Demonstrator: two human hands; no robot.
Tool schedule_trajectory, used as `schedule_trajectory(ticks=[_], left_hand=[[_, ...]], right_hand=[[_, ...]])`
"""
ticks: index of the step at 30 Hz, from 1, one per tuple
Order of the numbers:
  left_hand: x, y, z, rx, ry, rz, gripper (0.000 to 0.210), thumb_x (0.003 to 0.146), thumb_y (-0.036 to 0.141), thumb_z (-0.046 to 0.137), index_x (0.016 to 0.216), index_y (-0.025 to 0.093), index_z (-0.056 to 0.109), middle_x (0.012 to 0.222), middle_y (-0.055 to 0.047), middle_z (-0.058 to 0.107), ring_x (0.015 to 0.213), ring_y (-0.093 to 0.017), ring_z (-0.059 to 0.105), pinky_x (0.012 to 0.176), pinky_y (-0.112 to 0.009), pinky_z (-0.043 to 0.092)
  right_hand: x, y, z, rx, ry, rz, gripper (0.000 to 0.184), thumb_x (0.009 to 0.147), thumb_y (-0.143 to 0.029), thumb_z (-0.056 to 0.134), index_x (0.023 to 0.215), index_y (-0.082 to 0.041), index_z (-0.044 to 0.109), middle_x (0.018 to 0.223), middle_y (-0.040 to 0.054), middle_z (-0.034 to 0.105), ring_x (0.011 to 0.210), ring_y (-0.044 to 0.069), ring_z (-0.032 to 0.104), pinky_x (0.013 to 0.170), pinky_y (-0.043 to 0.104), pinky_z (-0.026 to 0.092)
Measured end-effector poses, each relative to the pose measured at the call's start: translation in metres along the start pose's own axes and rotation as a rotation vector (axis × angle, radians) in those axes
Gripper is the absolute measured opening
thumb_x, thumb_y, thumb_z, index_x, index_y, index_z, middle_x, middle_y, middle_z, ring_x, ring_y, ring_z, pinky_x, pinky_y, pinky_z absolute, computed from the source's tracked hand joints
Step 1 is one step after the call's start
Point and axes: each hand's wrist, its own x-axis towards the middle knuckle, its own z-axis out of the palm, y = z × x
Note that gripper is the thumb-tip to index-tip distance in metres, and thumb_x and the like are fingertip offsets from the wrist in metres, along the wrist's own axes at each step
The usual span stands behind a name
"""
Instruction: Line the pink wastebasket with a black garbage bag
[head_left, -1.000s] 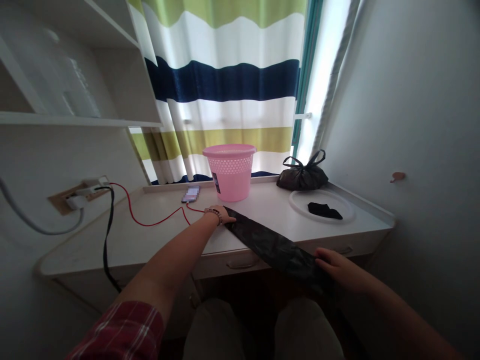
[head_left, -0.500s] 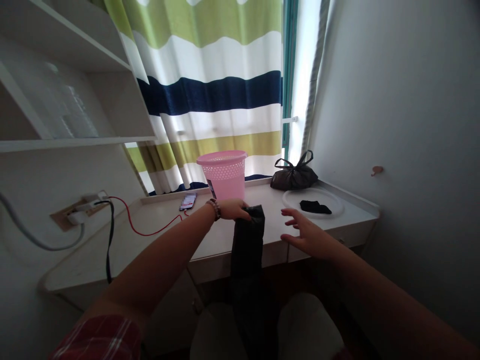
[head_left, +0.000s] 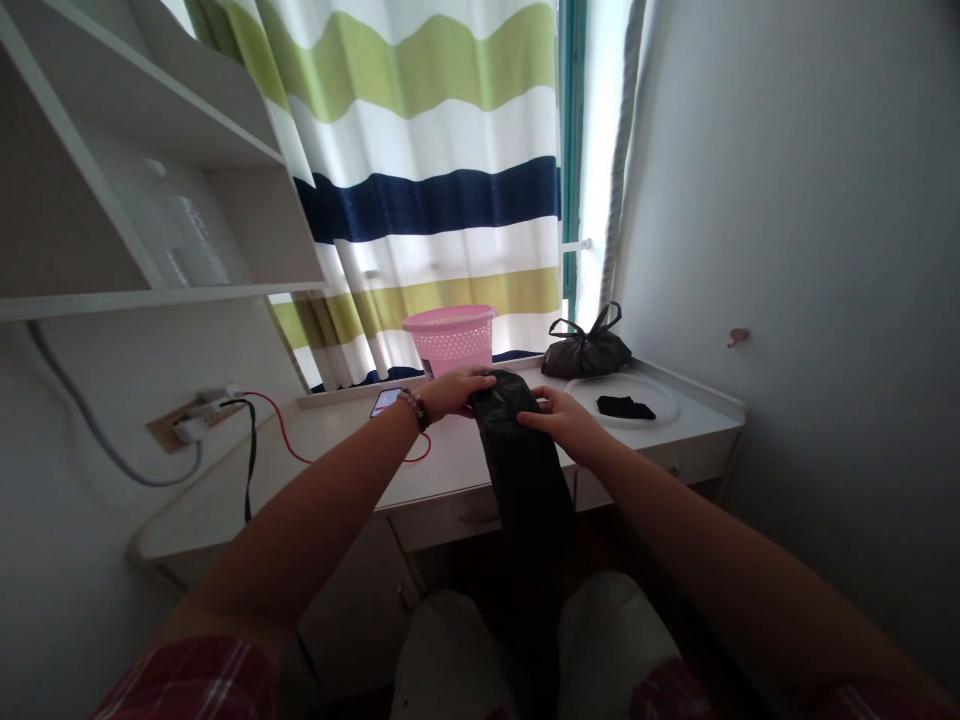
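Hands meet at the top of a black plastic bag (head_left: 525, 470): our left hand (head_left: 454, 389) has its grip closed over the upper left edge, and our right hand (head_left: 559, 420) pinches the upper right edge with fingers curled round it. We judge that the two grips sit on opposite sides of the top so the bag can be kept under control there while its length drops freely. The bag's top lies over the front part of the desk (head_left: 352, 470), just in front of the pink basket (head_left: 450, 340), and the rest hangs off the desk edge down between our knees.

The bag looks thin, dark and slightly glossy, flattened into a long narrow strip with lengthwise creases; whether its mouth is open we cannot tell.

Behind the right hand stands a tied black bag (head_left: 586, 352), and near it a white plate (head_left: 660, 398) carries a small dark scrap (head_left: 625, 407). A phone (head_left: 385, 401) lies left of the basket, with a red cable (head_left: 289, 440) running to the wall socket (head_left: 191, 425).
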Motion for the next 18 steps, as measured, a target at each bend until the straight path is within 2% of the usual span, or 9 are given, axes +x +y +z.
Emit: schedule_trajectory(ticks=[3, 5, 8, 10, 12, 14, 16, 18], left_hand=[[-0.002, -0.003, 0.003, 0.177, 0.038, 0.078, 0.059, 0.087, 0.054, 0.055, 0.137, 0.023, 0.050, 0.116, -0.011, 0.065, 0.092, -0.023, 0.064, 0.072, -0.035, 0.056], [-0.004, -0.006, 0.007, 0.308, 0.051, 0.168, 0.058, 0.090, 0.056, 0.050, 0.137, 0.022, 0.050, 0.121, -0.011, 0.063, 0.101, -0.024, 0.062, 0.084, -0.039, 0.053], [-0.015, -0.007, 0.018, 0.521, 0.143, 0.348, 0.061, 0.089, 0.055, 0.052, 0.139, 0.020, 0.050, 0.138, -0.011, 0.053, 0.124, -0.028, 0.050, 0.108, -0.043, 0.038], [-0.025, -0.004, 0.026, 0.641, 0.230, 0.472, 0.068, 0.085, 0.055, 0.059, 0.141, 0.019, 0.048, 0.148, -0.011, 0.043, 0.135, -0.030, 0.038, 0.115, -0.044, 0.027], [-0.035, 0.001, 0.035, 0.713, 0.257, 0.559, 0.073, 0.080, 0.055, 0.065, 0.141, 0.020, 0.048, 0.150, -0.011, 0.040, 0.138, -0.031, 0.034, 0.116, -0.045, 0.025], [-0.042, 0.003, 0.041, 0.724, 0.205, 0.575, 0.071, 0.078, 0.056, 0.068, 0.138, 0.021, 0.052, 0.141, -0.012, 0.050, 0.131, -0.031, 0.044, 0.111, -0.044, 0.032], [-0.045, 0.001, 0.045, 0.679, 0.133, 0.529, 0.062, 0.079, 0.054, 0.067, 0.131, 0.021, 0.058, 0.123, -0.011, 0.064, 0.113, -0.027, 0.058, 0.099, -0.039, 0.043], [-0.044, -0.006, 0.045, 0.600, 0.097, 0.467, 0.049, 0.082, 0.051, 0.065, 0.120, 0.020, 0.065, 0.102, -0.008, 0.071, 0.091, -0.022, 0.065, 0.083, -0.032, 0.049]], right_hand=[[0.002, -0.003, 0.003, 0.078, -0.081, -0.008, 0.045, 0.074, -0.040, 0.076, 0.110, -0.015, 0.065, 0.101, 0.0087, 0.073, 0.089, 0.025, 0.068, 0.085, 0.041, 0.052], [0.003, -0.003, 0.003, 0.098, -0.100, -0.023, 0.044, 0.075, -0.042, 0.074, 0.110, -0.016, 0.067, 0.102, 0.0078, 0.072, 0.091, 0.024, 0.068, 0.086, 0.040, 0.051], [0.003, -0.001, 0.002, 0.057, -0.064, -0.029, 0.042, 0.075, -0.043, 0.073, 0.108, -0.017, 0.069, 0.098, 0.0056, 0.073, 0.088, 0.022, 0.067, 0.082, 0.037, 0.051], [0.002, 0.000, 0.001, 0.038, -0.051, -0.013, 0.041, 0.077, -0.046, 0.071, 0.104, -0.016, 0.070, 0.092, 0.0050, 0.073, 0.082, 0.021, 0.066, 0.075, 0.034, 0.051], [-0.001, 0.000, 0.002, 0.022, -0.051, 0.010, 0.041, 0.077, -0.049, 0.070, 0.099, -0.015, 0.071, 0.087, 0.0052, 0.072, 0.075, 0.020, 0.065, 0.067, 0.031, 0.050], [-0.005, 0.000, 0.004, -0.006, -0.047, 0.028, 0.040, 0.077, -0.050, 0.070, 0.095, -0.015, 0.072, 0.085, 0.0055, 0.072, 0.071, 0.019, 0.064, 0.062, 0.029, 0.048], [-0.011, -0.001, 0.007, -0.030, -0.046, 0.032, 0.040, 0.076, -0.051, 0.070, 0.096, -0.017, 0.073, 0.086, 0.0057, 0.072, 0.071, 0.020, 0.064, 0.062, 0.030, 0.048], [-0.016, -0.002, 0.010, -0.049, -0.061, 0.019, 0.039, 0.077, -0.051, 0.070, 0.098, -0.019, 0.073, 0.088, 0.0055, 0.072, 0.074, 0.021, 0.064, 0.064, 0.032, 0.049]])
